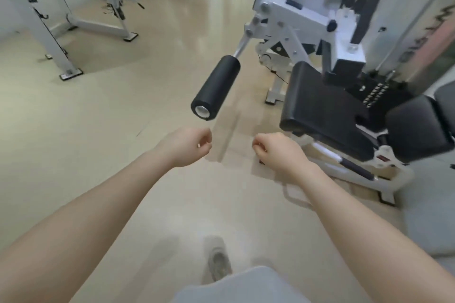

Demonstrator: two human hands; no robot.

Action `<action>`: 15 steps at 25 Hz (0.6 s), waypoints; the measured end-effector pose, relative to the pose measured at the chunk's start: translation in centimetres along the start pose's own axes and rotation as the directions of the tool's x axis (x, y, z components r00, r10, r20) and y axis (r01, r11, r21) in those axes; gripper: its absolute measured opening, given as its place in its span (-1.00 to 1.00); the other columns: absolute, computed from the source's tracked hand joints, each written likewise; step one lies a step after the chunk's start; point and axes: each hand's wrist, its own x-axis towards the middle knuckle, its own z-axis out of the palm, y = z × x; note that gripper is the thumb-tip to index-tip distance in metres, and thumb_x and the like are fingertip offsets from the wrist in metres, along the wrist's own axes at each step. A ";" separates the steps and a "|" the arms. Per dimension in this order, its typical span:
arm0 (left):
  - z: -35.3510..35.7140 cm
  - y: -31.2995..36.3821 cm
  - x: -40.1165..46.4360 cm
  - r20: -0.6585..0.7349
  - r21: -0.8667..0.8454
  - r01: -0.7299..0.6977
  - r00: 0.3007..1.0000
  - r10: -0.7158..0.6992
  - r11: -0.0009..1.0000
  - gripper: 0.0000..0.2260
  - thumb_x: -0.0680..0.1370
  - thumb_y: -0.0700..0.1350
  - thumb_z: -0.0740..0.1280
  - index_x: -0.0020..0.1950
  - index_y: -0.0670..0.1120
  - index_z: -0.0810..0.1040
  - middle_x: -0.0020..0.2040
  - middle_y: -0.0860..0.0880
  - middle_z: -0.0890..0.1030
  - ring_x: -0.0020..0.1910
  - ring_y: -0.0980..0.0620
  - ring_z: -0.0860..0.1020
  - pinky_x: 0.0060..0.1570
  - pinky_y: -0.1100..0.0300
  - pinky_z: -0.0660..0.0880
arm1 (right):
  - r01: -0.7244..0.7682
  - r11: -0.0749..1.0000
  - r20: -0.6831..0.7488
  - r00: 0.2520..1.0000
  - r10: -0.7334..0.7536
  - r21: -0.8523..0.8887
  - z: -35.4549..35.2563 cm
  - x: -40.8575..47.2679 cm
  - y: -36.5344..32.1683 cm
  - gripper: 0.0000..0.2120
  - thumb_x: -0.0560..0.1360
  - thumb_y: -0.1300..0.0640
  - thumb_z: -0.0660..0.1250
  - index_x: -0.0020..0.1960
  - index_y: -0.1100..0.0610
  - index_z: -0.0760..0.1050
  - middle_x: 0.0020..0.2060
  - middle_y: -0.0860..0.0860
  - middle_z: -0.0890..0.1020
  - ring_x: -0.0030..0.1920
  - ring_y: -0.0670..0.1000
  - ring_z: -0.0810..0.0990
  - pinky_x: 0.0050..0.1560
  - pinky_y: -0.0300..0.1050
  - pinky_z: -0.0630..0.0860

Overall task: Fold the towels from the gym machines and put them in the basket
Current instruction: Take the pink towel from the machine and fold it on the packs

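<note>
Both the bare left hand (183, 146) and right hand (277, 152) are hanging loosely curled and empty, while no towel or basket is showing; the black foam roller (215, 87), pointing toward one o'clock, is lying nearest the left hand.

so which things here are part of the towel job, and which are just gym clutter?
Job:
- left hand, fingers loosely curled, holding nothing
- right hand, the same
- no towel or basket in view

Clutter:
- black foam roller ahead of the hands
- black seat pad on the right machine
- white machine frame far left
</note>
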 end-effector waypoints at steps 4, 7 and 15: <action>-4.3 -5.8 8.1 -0.047 -0.038 0.031 0.998 -0.033 0.999 -0.83 0.55 -0.04 0.18 0.06 -0.05 0.48 -0.01 0.04 0.56 -0.09 -0.04 0.52 -0.10 0.13 0.46 | -0.013 0.999 0.021 1.000 0.012 0.033 -1.4 11.5 -2.6 -0.78 0.53 0.10 0.09 0.01 0.06 0.50 -0.06 0.05 0.61 -0.06 0.12 0.54 -0.09 0.03 0.54; -6.8 -10.5 13.9 -0.060 -0.094 -0.002 0.998 -0.004 0.996 -0.83 0.55 -0.07 0.19 0.03 -0.08 0.51 -0.05 0.02 0.56 -0.11 -0.03 0.50 -0.16 0.19 0.39 | -0.024 0.999 0.014 1.000 0.024 0.034 -1.8 19.1 -5.1 -0.79 0.53 0.09 0.11 0.02 0.06 0.50 -0.06 0.05 0.60 -0.09 0.10 0.55 -0.08 0.06 0.56; -17.8 -26.8 34.0 0.052 -0.073 -0.167 0.984 0.171 0.983 -0.87 0.54 -0.06 0.21 -0.02 -0.04 0.53 -0.07 0.01 0.57 -0.10 -0.02 0.52 -0.05 0.14 0.49 | -0.180 0.976 -0.090 0.977 0.191 0.123 -3.3 41.1 -12.7 -0.79 0.56 0.06 0.10 0.11 0.03 0.45 -0.07 0.00 0.59 -0.10 0.07 0.55 -0.08 0.04 0.56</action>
